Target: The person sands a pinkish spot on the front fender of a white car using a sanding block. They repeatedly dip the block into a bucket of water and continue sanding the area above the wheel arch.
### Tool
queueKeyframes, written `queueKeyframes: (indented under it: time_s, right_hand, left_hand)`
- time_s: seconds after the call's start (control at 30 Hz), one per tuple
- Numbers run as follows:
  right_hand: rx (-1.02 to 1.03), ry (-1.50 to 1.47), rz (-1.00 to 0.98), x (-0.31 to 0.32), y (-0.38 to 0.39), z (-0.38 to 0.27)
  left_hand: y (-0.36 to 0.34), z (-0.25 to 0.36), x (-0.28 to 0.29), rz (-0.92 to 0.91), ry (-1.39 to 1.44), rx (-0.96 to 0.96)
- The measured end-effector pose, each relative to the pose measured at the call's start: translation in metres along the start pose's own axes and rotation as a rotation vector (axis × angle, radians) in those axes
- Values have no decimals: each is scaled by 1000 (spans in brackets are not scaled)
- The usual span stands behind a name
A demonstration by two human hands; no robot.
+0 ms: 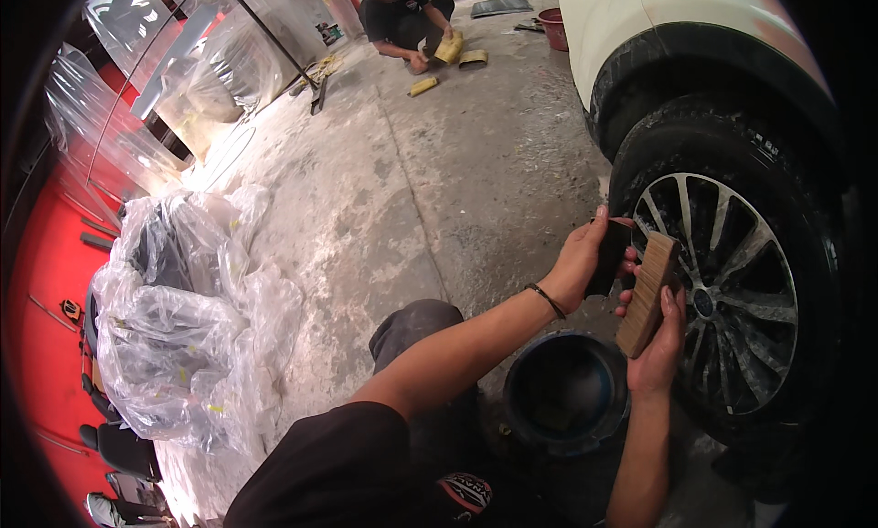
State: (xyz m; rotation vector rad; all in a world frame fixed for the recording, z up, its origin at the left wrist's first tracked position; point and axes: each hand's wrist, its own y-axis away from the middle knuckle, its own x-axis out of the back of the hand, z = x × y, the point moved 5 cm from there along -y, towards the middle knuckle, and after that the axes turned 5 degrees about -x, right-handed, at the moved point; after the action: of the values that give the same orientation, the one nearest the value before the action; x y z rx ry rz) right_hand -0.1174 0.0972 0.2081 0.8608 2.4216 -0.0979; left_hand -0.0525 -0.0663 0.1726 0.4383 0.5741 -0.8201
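My right hand [660, 350] is closed round a brown block [651, 295] with a fine-lined, wood-like face. The block is held up at a slant in front of the car wheel [722, 299]. Beside it my left hand [578, 261] grips a dark, flat, sheet-like piece [607, 258]; its exact kind I cannot make out. The fingertips of the left hand come close to the block's upper part, partly behind it. Below both hands stands a dark round bucket [513, 395] with cloudy liquid inside.
A white car's body panel [622, 34] rises at the right above the wheel. Crumpled clear plastic sheeting [187, 336] lies at the left. At the far side another person [398, 20] crouches, holding a yellow piece [448, 48]. A reddish bucket [554, 29] stands near the car.
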Motion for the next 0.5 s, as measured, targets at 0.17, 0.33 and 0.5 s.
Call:
queueKeyframes:
  time_s: [0.17,0.33,0.5]
  right_hand:
    - [-7,-46,56,30,-5,13]
    - [-49,-5,188,60,-14,38]
    - [-93,-11,99,29,-7,56]
  left_hand:
    - [4,-1,-4,33,2,-27]
    - [21,3,-26,2,90,-77]
    - [27,-13,-21,86,88,-122]
